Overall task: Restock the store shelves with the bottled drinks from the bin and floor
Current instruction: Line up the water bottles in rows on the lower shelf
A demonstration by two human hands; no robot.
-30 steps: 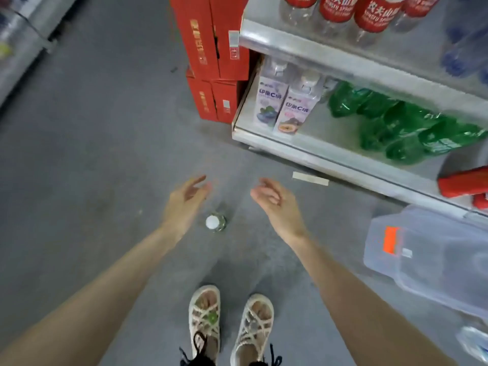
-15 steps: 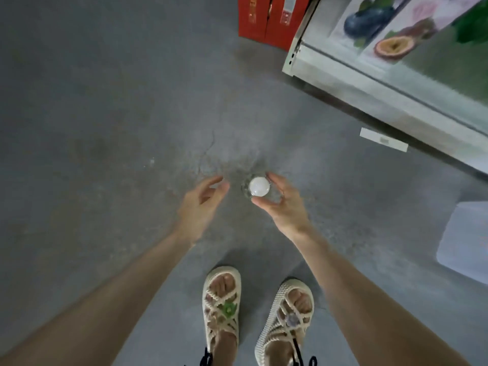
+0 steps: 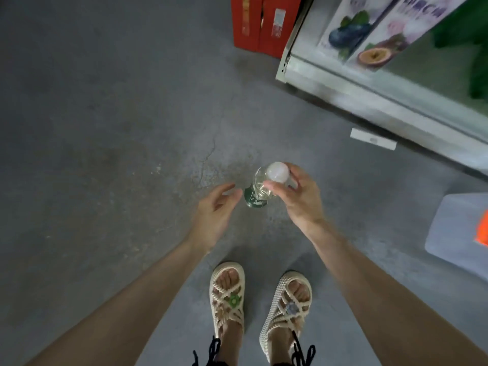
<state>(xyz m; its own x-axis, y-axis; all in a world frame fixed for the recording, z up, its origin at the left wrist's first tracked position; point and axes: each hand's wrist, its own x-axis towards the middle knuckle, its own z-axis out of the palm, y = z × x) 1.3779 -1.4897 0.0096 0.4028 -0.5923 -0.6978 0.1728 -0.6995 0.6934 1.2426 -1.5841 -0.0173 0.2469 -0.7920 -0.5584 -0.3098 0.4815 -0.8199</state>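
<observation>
A clear bottle with a white cap and a green label hangs tilted just above the grey floor, in front of my feet. My right hand pinches it at the neck, just under the cap, with thumb and fingers. My left hand hovers a little to the left of the bottle, fingers relaxed and holding nothing. The bottom shelf runs along the upper right, with two purple-labelled fruit drink bottles and green bottles on it. The clear plastic bin shows at the right edge.
Red cartons stand on the floor left of the shelf end. A white paper strip lies on the floor by the shelf base. My two sandalled feet stand below the hands. Bare concrete floor spreads to the left.
My right hand has closed on the bottle's neck and lifted it off the floor, tilting it. The left hand stayed beside it. The camera has dipped lower toward the floor.
</observation>
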